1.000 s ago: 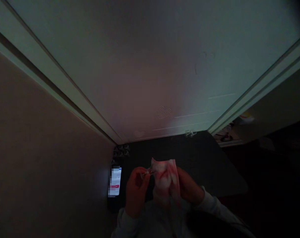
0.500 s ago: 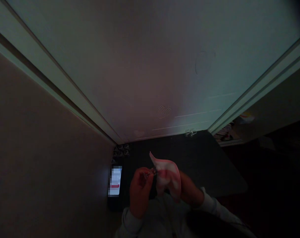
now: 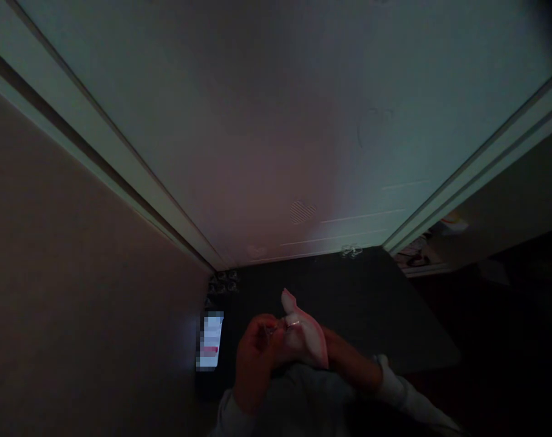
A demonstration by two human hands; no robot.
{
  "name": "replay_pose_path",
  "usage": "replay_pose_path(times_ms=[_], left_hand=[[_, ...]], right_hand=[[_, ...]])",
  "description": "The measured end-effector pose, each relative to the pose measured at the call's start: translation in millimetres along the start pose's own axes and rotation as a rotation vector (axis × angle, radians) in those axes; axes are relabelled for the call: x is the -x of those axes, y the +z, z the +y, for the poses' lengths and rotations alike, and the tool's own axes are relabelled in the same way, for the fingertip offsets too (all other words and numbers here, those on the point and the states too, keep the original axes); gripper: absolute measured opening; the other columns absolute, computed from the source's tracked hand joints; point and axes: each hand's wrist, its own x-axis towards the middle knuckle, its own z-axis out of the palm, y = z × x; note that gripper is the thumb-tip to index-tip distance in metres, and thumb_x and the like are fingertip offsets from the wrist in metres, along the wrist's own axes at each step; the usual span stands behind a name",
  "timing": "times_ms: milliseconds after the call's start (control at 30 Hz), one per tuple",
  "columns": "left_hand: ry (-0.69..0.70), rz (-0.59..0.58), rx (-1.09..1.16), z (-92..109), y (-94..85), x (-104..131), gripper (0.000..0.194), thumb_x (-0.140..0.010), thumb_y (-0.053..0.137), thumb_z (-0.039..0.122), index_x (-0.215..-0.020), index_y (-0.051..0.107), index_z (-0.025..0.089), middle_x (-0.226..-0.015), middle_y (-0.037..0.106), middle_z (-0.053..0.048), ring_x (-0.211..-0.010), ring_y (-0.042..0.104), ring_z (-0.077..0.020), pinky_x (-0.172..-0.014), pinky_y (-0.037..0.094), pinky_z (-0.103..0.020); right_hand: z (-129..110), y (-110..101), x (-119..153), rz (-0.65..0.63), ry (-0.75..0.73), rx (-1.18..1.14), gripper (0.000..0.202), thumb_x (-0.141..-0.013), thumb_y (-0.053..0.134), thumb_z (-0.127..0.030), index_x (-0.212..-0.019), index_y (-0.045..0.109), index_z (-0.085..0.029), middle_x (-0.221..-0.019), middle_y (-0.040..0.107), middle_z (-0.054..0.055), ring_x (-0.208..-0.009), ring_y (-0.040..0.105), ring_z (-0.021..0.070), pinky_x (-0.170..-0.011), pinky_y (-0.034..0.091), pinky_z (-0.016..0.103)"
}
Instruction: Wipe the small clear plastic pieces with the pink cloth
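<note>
My left hand [image 3: 256, 355] is closed, its fingertips pinched round a small clear, shiny object whose kind is too dark to make out. A white cloth with a pink edge [image 3: 313, 337] drapes over my right hand [image 3: 333, 349], which grips it from behind and below. Most of my right fingers are hidden by the cloth. Both hands meet at the cloth's left side, where a shiny bit of the small object [image 3: 294, 323] shows against the fabric.
A dark table [image 3: 371, 303] lies below, against a pale panel [image 3: 257, 152] with a heart mark. Several small clear objects [image 3: 223, 282] stand at its left corner, a few more clear objects [image 3: 351, 250] at the back right. A lit phone [image 3: 211, 341] leans at the left wall.
The cloth has folded over toward my left hand and now touches the small shiny object. My hands have come closer together. The view has tilted slightly.
</note>
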Motion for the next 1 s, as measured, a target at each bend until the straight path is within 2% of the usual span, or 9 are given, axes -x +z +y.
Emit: replay_pose_path(times_ms=[67, 167, 267, 433, 600, 767, 933, 1000], left_hand=[[-0.023, -0.022, 0.036, 3, -0.3, -2, 0.018, -0.068, 0.072, 0.034, -0.073, 0.063, 0.018, -0.077, 0.065, -0.003, -0.074, 0.062, -0.0195, -0.065, 0.051, -0.028], [-0.041, -0.054, 0.087, 7, -1.1, -4, 0.02, -0.066, 0.074, 0.034, -0.071, 0.063, 0.018, -0.075, 0.065, -0.002, -0.074, 0.062, -0.0198, -0.067, 0.051, -0.029], [-0.053, -0.063, 0.091, 10, -2.0, -3, 0.02, -0.064, 0.075, 0.033, -0.071, 0.064, 0.018, -0.077, 0.065, -0.003, -0.075, 0.062, -0.0201, -0.067, 0.051, -0.029], [-0.058, -0.087, 0.126, 11, -0.9, 1, 0.017, -0.065, 0.074, 0.031, -0.072, 0.064, 0.019, -0.08, 0.064, -0.002, -0.077, 0.063, -0.02, -0.064, 0.051, -0.027], [0.036, -0.056, 0.067, 11, 3.0, 5, 0.013, -0.068, 0.072, 0.027, -0.073, 0.062, 0.019, -0.078, 0.063, -0.002, -0.073, 0.062, -0.0185, -0.065, 0.051, -0.027], [0.188, -0.037, -0.072, 3, 4.1, 9, 0.005, -0.075, 0.065, 0.024, -0.077, 0.063, 0.02, -0.083, 0.062, -0.003, -0.077, 0.06, -0.0187, -0.067, 0.049, -0.027], [0.251, -0.044, -0.12, -1, -0.9, 10, 0.004, -0.078, 0.063, 0.02, -0.081, 0.062, 0.021, -0.088, 0.061, -0.004, -0.082, 0.06, -0.0194, -0.071, 0.048, -0.028], [0.247, -0.051, -0.113, 0, -2.3, 9, 0.004, -0.077, 0.063, 0.02, -0.081, 0.062, 0.021, -0.087, 0.062, -0.004, -0.082, 0.06, -0.0196, -0.071, 0.049, -0.028]], right_hand=[[-4, 1, 10, -0.054, 0.029, -0.023, 0.038, -0.077, 0.066, -0.032, -0.114, 0.063, -0.024, -0.109, 0.064, 0.005, -0.1, 0.059, 0.0244, -0.088, 0.045, 0.038], [-13, 3, 10, -0.077, -0.024, 0.054, 0.043, -0.07, 0.072, -0.028, -0.112, 0.064, -0.022, -0.108, 0.065, 0.006, -0.101, 0.057, 0.0264, -0.091, 0.042, 0.04], [-19, 5, 4, -0.042, -0.085, 0.19, 0.031, -0.071, 0.071, -0.026, -0.101, 0.069, -0.021, -0.099, 0.068, 0.005, -0.092, 0.059, 0.0253, -0.086, 0.043, 0.038], [-15, 7, 2, 0.056, -0.134, 0.242, 0.015, -0.077, 0.063, -0.027, -0.086, 0.073, -0.021, -0.077, 0.067, 0.002, -0.073, 0.058, 0.0209, -0.069, 0.045, 0.031], [-15, 11, 3, 0.123, -0.218, 0.294, 0.009, -0.074, 0.065, -0.023, -0.079, 0.072, -0.022, -0.079, 0.062, 0.002, -0.075, 0.055, 0.0195, -0.069, 0.042, 0.028], [-17, 9, 2, 0.14, -0.256, 0.192, 0.008, -0.073, 0.065, -0.027, -0.078, 0.068, -0.021, -0.082, 0.056, 0.001, -0.079, 0.053, 0.0192, -0.073, 0.043, 0.027], [-14, 0, 2, 0.073, -0.083, 0.037, 0.016, -0.077, 0.06, -0.034, -0.084, 0.068, -0.021, -0.088, 0.057, 0.002, -0.084, 0.054, 0.0204, -0.078, 0.045, 0.03], [-15, -1, 4, 0.058, -0.061, 0.005, 0.018, -0.075, 0.061, -0.036, -0.085, 0.069, -0.023, -0.091, 0.059, 0.003, -0.087, 0.055, 0.0219, -0.081, 0.045, 0.031]])
